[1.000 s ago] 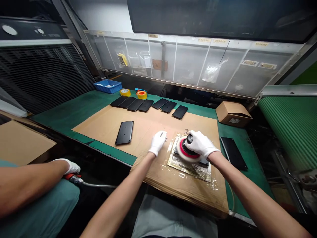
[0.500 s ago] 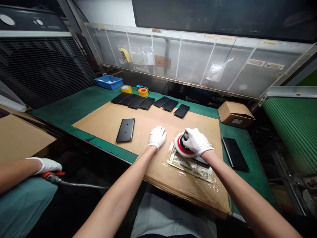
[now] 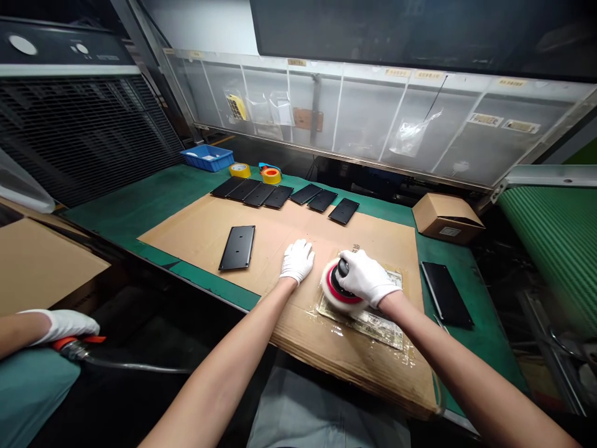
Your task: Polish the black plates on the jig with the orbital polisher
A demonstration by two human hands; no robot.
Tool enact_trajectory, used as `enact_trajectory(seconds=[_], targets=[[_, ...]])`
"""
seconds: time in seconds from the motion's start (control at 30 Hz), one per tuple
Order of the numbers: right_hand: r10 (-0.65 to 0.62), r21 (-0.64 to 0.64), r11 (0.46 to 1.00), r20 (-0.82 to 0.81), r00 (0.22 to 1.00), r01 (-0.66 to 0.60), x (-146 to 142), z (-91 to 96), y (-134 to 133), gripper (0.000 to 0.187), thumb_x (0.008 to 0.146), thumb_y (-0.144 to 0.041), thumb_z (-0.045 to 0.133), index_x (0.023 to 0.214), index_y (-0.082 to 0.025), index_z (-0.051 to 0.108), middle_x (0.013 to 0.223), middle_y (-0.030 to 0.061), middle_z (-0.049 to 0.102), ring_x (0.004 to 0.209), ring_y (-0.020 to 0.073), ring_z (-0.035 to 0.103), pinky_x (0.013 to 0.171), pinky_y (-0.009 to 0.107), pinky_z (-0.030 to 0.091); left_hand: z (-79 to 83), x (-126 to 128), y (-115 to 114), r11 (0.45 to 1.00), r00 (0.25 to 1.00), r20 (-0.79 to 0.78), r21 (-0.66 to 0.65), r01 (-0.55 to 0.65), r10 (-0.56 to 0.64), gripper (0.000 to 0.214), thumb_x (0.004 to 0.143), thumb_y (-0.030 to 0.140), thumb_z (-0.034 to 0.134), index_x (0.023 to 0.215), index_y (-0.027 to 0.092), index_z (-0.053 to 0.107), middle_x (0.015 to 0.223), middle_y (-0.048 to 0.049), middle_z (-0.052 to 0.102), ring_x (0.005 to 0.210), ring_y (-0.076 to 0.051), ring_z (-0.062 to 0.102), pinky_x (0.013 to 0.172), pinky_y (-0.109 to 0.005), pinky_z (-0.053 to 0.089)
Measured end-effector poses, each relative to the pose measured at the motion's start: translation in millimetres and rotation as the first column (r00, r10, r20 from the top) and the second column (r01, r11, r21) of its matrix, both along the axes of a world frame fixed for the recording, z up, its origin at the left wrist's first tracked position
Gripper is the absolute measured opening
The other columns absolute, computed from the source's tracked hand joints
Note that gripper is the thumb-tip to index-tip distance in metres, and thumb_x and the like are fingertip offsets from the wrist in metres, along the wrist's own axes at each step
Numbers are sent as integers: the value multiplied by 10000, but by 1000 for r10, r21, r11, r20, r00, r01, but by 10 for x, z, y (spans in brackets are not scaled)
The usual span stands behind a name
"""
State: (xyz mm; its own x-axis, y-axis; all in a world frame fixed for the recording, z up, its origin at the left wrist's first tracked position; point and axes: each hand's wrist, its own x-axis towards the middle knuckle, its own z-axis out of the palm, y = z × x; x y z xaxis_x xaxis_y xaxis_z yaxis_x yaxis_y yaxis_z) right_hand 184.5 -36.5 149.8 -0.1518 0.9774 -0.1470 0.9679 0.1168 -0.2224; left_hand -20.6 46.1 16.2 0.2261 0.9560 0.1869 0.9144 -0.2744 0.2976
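My right hand [image 3: 366,277], in a white glove, grips the black knob of a round polisher with a red ring and a pale fluffy pad [image 3: 342,297]. The pad rests over a taped-down frame [image 3: 373,326] on the cardboard; what lies under the pad is mostly hidden. My left hand [image 3: 297,260], also gloved, lies flat on the cardboard [image 3: 270,233] with its fingers stretched out. To its left is one black panel [image 3: 237,247] with small holes. Several similar black panels [image 3: 278,196] lie in a row along the far edge of the cardboard.
A cardboard box [image 3: 445,218] and another black panel [image 3: 446,294] are at the right. A blue tray [image 3: 208,158] and tape rolls [image 3: 240,170] stand at the back left. At the lower left, a co-worker's gloved hand [image 3: 72,325] holds an orange-handled tool with a hose.
My right hand has shifted the polisher slightly left and down over the frame. My left hand stays flat in place. The co-worker's hand has moved left in view.
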Motion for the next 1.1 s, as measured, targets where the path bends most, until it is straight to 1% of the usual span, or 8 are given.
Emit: enact_trajectory(seconds=[0.13,0.27,0.3,0.47,0.63,0.8,0.97,1.1], targets=[[-109,29,994,52,993,108,-23,20,11,290,930,-372,531,1172,-240,622,1111,145,618,851,280,707,713,336,488,25,11,-5,1000,999,-46,-3,2,-2,314,1047,360,415,1260,214,594,1516,-71,571,1388,-292,466,1220,-411,292],[13,-25,1000,14,1000,-13,-45,11,-35,271,936,-373,537,1158,-247,630,1093,134,627,830,265,701,738,336,490,48,18,-15,999,994,-105,-35,-29,25,326,1057,369,405,1312,251,570,1550,-23,553,1427,-269,427,1226,-384,281],[17,-31,999,11,1000,-16,-44,8,-37,274,940,-377,535,1163,-251,630,1096,133,627,830,264,700,739,337,490,49,18,-15,999,993,-114,-33,-27,23,323,1060,367,401,1312,251,566,1552,-22,550,1429,-268,424,1227,-388,281],[-151,34,988,75,986,148,-1,1,-5,317,982,-392,479,1213,-231,623,1130,160,612,872,282,703,741,347,489,33,17,-9,1000,999,-52,-1,5,-5,276,1057,351,419,1240,227,584,1503,-54,581,1386,-288,475,1217,-416,305],[-60,-5,998,11,998,60,106,-31,-82,344,988,-479,485,1219,-269,628,1083,123,615,802,253,687,703,329,475,27,13,-8,999,999,-24,-21,-23,23,273,1046,343,459,1273,255,581,1529,-29,571,1430,-279,449,1234,-419,292],[-230,49,973,102,968,226,279,-42,-105,346,986,-465,492,1221,-254,631,1083,126,599,806,255,682,694,329,458,37,16,-7,1000,998,-54,-18,-11,10,317,1054,363,427,1297,231,581,1532,-44,566,1416,-280,443,1228,-393,279],[-124,1,992,73,990,125,397,-66,-232,386,972,-554,509,1236,-300,630,1067,92,593,769,232,656,677,322,447,41,13,7,1000,989,-144,-9,-15,14,363,1058,371,376,1331,240,577,1539,-53,555,1411,-271,457,1205,-407,314],[-241,33,971,141,960,238,458,-51,-249,397,1000,-521,461,1260,-268,622,1082,111,579,778,230,658,683,322,446,46,13,2,1000,986,-165,12,-9,11,399,1051,387,332,1339,322,601,1520,-3,577,1412,-259,476,1195,-406,326]])
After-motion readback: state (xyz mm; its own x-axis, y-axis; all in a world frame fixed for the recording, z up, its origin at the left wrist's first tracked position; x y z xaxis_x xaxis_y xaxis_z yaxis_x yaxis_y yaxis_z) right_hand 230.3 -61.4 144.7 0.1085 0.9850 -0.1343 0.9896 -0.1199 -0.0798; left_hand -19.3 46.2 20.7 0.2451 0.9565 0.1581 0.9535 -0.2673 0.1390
